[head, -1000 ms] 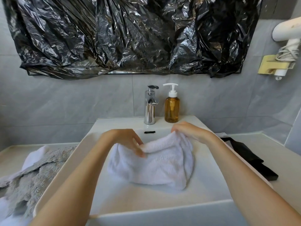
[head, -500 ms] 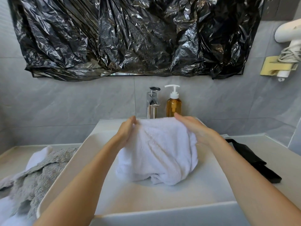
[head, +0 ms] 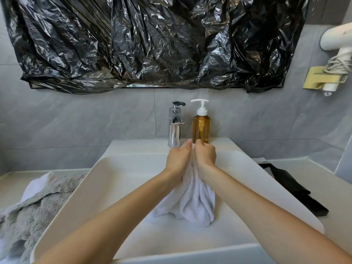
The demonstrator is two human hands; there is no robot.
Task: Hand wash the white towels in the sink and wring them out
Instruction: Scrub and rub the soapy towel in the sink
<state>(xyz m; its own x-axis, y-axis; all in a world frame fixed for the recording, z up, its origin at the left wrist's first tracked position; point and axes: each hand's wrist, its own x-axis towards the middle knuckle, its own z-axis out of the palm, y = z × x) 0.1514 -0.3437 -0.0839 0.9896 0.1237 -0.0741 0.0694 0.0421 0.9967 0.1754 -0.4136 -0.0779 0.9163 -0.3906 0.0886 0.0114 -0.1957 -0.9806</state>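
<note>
Now your fingers are curled tight: your left hand (head: pixel 178 161) and your right hand (head: pixel 205 156) are pressed side by side, both gripping the gathered top of the white towel (head: pixel 192 199). Your thumbs point up and away from you, nearly touching each other. Below your fists the towel hangs bunched in long folds, and its lower end rests on the floor of the sink (head: pixel 118 180) on the side of your fingers nearest you.

Just past your fingertips stands the amber soap bottle (head: pixel 201 128) with its white pump, and right beside it, on your left hand's side, the chrome tap (head: pixel 175 126). Both sit on the back ledge of the basin.

Further out beyond your left hand, a grey towel (head: pixel 36 210) lies heaped on the counter with a bit of white cloth under it. Out beyond your right hand, a black folded item (head: pixel 291 189) lies on the counter. Above everything, crinkled black plastic sheeting (head: pixel 152 40) hangs across the wall, and a white hair dryer (head: pixel 337 46) sits in its holder far out on the right hand's side.
</note>
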